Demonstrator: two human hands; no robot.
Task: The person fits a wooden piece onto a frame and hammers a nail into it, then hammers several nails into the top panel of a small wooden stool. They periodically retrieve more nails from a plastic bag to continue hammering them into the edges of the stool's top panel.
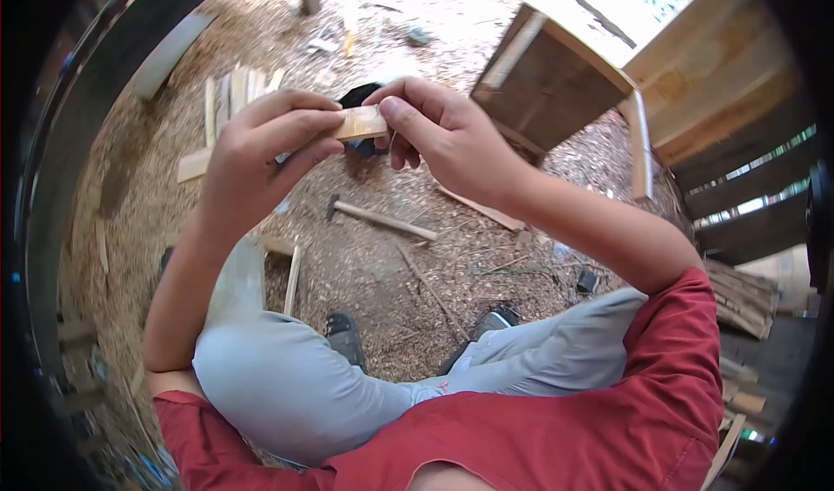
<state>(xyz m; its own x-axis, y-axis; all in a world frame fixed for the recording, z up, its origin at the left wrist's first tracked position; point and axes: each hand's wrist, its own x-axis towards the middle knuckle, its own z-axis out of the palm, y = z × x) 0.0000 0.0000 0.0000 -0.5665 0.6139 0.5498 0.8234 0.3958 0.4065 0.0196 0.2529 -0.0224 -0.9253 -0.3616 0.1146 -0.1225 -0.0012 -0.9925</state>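
Observation:
A short, pale piece of wood [362, 124] is held up between my two hands, above the ground. Its left end is pinched between the thumb and fingers of my left hand [274, 135]. My right hand [439, 131] grips the other end, with the thumb lying near its edge. Part of each end is hidden by the fingers. Behind and partly covered by the wood is a dark object [360, 96] that I cannot make out. Below my hands, a hammer [382, 220] with a wooden handle lies on the chip-covered ground.
Several wooden strips [228, 100] lie at the left. At the upper right stands a wooden box [556, 83], beside a large wooden panel [721, 65]. A loose wood strip [482, 207] and thin sticks are on the ground. Stacked boards [738, 300] sit at the right.

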